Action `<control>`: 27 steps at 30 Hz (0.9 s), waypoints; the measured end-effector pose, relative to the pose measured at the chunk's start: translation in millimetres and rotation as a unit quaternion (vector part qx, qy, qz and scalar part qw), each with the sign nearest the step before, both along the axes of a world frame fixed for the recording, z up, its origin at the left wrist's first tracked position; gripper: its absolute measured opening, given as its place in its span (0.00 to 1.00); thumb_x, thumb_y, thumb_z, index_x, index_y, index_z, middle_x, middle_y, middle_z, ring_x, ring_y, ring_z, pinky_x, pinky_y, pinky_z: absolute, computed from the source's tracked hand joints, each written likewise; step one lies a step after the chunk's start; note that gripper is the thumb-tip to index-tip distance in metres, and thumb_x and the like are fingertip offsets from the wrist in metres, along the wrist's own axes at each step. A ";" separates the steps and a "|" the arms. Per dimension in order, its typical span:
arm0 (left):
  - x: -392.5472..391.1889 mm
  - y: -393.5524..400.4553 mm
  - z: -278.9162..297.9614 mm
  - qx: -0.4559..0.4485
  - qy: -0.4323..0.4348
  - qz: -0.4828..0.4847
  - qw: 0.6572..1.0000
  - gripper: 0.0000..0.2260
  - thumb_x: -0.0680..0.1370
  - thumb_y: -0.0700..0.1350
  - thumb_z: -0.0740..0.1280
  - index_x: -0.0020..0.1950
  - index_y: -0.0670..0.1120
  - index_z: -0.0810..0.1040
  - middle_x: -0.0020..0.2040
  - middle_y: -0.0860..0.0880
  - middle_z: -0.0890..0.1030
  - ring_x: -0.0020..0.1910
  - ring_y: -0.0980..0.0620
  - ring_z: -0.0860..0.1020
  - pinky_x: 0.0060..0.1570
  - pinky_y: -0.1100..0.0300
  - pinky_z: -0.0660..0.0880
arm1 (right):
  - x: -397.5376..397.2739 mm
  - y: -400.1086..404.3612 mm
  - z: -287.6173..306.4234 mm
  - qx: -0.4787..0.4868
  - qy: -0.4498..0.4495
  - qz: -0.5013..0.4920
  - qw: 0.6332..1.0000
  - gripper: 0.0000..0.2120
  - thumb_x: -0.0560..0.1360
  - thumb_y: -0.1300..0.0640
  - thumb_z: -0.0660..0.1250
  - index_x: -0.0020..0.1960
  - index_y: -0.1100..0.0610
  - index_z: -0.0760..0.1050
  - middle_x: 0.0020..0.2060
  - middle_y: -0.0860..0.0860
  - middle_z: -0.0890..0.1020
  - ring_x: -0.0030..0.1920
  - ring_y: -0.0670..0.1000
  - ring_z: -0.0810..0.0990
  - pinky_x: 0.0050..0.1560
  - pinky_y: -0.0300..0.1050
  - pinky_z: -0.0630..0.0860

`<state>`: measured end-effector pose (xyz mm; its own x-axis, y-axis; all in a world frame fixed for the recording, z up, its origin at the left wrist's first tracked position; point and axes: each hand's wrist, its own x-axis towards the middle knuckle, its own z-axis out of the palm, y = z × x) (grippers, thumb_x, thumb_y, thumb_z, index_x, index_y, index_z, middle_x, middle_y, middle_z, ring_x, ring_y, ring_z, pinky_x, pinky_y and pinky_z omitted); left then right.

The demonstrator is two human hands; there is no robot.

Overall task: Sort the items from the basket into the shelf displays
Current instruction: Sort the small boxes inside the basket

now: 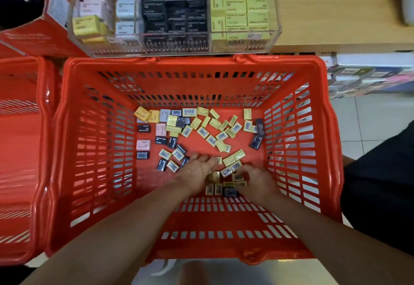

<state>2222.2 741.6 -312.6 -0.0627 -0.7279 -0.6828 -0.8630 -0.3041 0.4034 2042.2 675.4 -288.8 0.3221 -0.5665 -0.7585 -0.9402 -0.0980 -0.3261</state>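
The red slatted plastic basket (74, 172) sits below the clear acrylic shelf display (276, 11), which lies straight ahead and above both hands. Small yellow, black and pink boxes (201, 128) litter its floor. The left hand (198, 168) reaches spread-fingered and the right hand (257, 181) curls among the nearest yellow boxes (234, 159); what either grip holds I cannot tell.

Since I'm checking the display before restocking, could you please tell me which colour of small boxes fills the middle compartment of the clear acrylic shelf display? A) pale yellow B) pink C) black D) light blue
C: the middle compartment of the clear acrylic shelf display holds stacked small black boxes, with pale yellow boxes in the compartment on their right.
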 end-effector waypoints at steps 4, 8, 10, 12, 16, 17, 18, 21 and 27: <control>11.7 2.8 3.4 -0.052 0.059 0.040 0.996 0.16 0.79 0.42 0.66 0.66 0.52 0.70 0.62 0.50 0.75 0.66 0.47 0.68 0.65 0.53 0.69 | 4.3 1.2 3.0 -0.010 -0.032 0.035 0.999 0.17 0.72 0.56 0.75 0.58 0.47 0.77 0.62 0.48 0.73 0.60 0.50 0.75 0.59 0.45 0.76; 38.3 -3.8 24.6 -0.037 0.186 0.303 0.934 0.18 0.80 0.42 0.67 0.68 0.54 0.70 0.48 0.51 0.76 0.43 0.50 0.79 0.41 0.59 0.76 | 18.4 0.4 5.5 -0.039 -0.087 0.020 0.995 0.15 0.73 0.55 0.74 0.58 0.50 0.78 0.59 0.48 0.76 0.54 0.48 0.78 0.55 0.43 0.77; 60.6 -4.0 37.5 -0.017 0.248 0.452 0.857 0.16 0.82 0.38 0.64 0.68 0.51 0.71 0.47 0.48 0.75 0.41 0.52 0.79 0.42 0.58 0.80 | 32.9 0.6 7.3 -0.036 -0.126 0.009 0.991 0.14 0.74 0.58 0.73 0.58 0.51 0.78 0.56 0.49 0.78 0.50 0.46 0.79 0.53 0.42 0.78; 84.7 2.8 48.3 -0.014 0.275 0.532 0.801 0.14 0.82 0.34 0.60 0.65 0.47 0.74 0.46 0.47 0.76 0.44 0.52 0.79 0.46 0.61 0.80 | 52.8 2.6 7.9 -0.043 -0.145 0.028 0.988 0.14 0.74 0.59 0.72 0.58 0.53 0.77 0.55 0.49 0.78 0.51 0.48 0.79 0.54 0.45 0.78; 111.4 23.9 48.7 -0.019 0.221 0.564 0.795 0.12 0.80 0.35 0.60 0.59 0.46 0.78 0.43 0.49 0.76 0.40 0.54 0.74 0.39 0.62 0.73 | 99.3 14.8 1.4 -0.069 -0.148 0.145 0.976 0.21 0.75 0.54 0.71 0.66 0.52 0.73 0.62 0.51 0.73 0.60 0.53 0.75 0.61 0.48 0.73; 112.7 28.1 46.1 -0.013 0.217 0.577 0.787 0.10 0.80 0.37 0.62 0.58 0.46 0.79 0.45 0.49 0.78 0.41 0.53 0.75 0.38 0.63 0.73 | 109.8 19.9 -2.1 -0.066 -0.132 0.179 0.973 0.25 0.75 0.51 0.71 0.70 0.51 0.70 0.64 0.51 0.71 0.63 0.54 0.73 0.63 0.50 0.72; 112.7 33.1 42.7 0.001 0.220 0.593 0.775 0.08 0.81 0.41 0.64 0.57 0.46 0.80 0.48 0.48 0.80 0.44 0.52 0.77 0.39 0.63 0.75 | 119.4 25.9 -7.0 -0.077 -0.104 0.215 0.968 0.28 0.75 0.48 0.71 0.72 0.50 0.67 0.66 0.52 0.69 0.65 0.56 0.70 0.65 0.52 0.71; 102.0 45.0 34.7 0.046 0.239 0.631 0.737 0.06 0.79 0.48 0.68 0.53 0.47 0.81 0.50 0.47 0.83 0.48 0.47 0.79 0.49 0.56 0.76 | 136.0 42.8 -20.9 -0.145 -0.046 0.267 0.951 0.32 0.75 0.52 0.70 0.75 0.51 0.61 0.68 0.55 0.67 0.68 0.59 0.67 0.66 0.54 0.70; 94.0 42.9 25.5 0.084 0.280 0.638 0.712 0.08 0.78 0.49 0.69 0.53 0.46 0.82 0.49 0.42 0.84 0.47 0.44 0.81 0.53 0.50 0.77 | 134.3 34.3 -20.0 -0.086 -0.185 0.055 0.977 0.29 0.71 0.57 0.75 0.68 0.52 0.65 0.58 0.50 0.76 0.57 0.51 0.78 0.53 0.45 0.76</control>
